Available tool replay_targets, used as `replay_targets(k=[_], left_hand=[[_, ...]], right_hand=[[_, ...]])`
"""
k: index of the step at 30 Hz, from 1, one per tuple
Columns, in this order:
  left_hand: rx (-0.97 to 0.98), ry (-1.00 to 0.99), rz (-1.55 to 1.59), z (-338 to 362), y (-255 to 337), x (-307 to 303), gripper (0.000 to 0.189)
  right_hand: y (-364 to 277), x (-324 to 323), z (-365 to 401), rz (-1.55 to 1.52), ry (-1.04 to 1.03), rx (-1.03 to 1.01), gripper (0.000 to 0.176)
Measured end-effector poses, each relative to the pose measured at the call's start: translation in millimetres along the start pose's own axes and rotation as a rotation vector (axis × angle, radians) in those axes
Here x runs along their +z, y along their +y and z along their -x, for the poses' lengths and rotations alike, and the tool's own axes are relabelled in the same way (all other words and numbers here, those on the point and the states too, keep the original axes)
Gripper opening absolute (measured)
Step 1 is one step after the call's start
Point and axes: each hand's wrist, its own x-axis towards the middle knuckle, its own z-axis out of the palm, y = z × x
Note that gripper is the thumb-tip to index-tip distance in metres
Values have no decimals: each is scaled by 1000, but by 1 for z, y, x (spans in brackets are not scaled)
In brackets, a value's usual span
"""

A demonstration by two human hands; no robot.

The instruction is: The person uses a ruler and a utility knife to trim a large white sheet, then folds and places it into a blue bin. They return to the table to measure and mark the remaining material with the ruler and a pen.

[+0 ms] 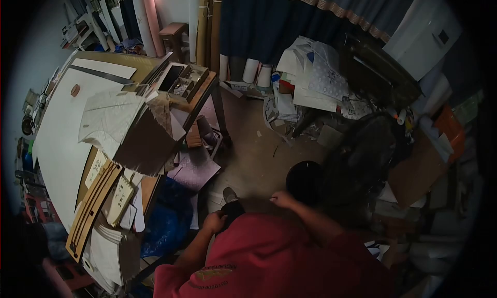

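Note:
Low in the view, my left hand (214, 222) is beside the dark trousers (233, 210), its fingers partly hidden against the cloth. Farther right, my right hand (282, 199) is held out in front of the red shirt (279, 256), its fingers curled together near a round black object (304, 181). Whatever that hand holds, if anything, is too small to make out. A grey shoe (229, 194) shows on the floor between the two hands.
At left a large table (62, 117) bears stacked paper (111, 114), a curved wooden piece (93, 210) and a compartment box (186, 83). Blue plastic (168, 218) hangs beside it. Papers (323, 75) are piled at the back; a brown board (417, 176) leans at right.

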Motion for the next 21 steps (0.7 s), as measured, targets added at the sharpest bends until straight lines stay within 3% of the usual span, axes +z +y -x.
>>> replay_targets(k=[2,4,5,7,14,19,21], left_hand=[[31,2,4,-40,21,-30,37],[76,-11,108,-66,41,-54,35],[67,-35,106,-75,50,-62,35],[35,-30,125,-95,65,-81,35],[14,-85,113,-170,79,-97,39],[-161,-58,41,-228,173,-153,42],[-108,-16,92,-264,197,-160,42]], right_hand=[[17,-41,-27,134,-26,55,33],[33,-69,-43,-9,225,-35,36],[31,-82,-49,-20,210,-18,36],[20,-117,-73,-160,233,170,35],[2,-182,-188,-210,74,79,35],[17,-258,-260,11,-28,-16,35],[22,-303,-288,1,7,-95,35]])
